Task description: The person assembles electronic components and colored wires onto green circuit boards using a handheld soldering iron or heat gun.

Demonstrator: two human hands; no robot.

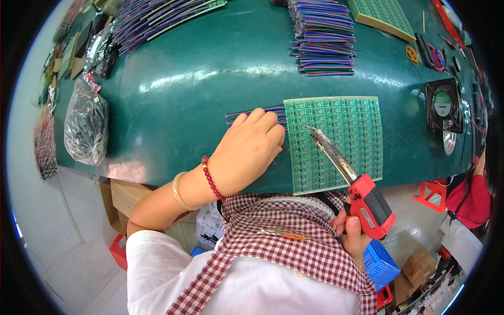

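A panel of small green circuit boards (336, 152) lies near the table's front edge. My left hand (252, 149) is closed at the panel's left edge, its fingers curled down. What its fingertips pinch is hidden under the hand. Thin multicoloured wires (270, 109) run from beside that hand to the panel's left edge. My right hand (353, 233) grips a red and black soldering gun (370, 207) in front of the table. The gun's metal barrel slants over the panel, its tip above the left columns near the top.
Bundles of coloured wires (323, 42) and a stack of green board panels (383, 16) lie at the back. A black fan (443, 105) stands at the right. On the left sits a clear bag of dark parts (86, 123). A blue basket (380, 265) is below, right.
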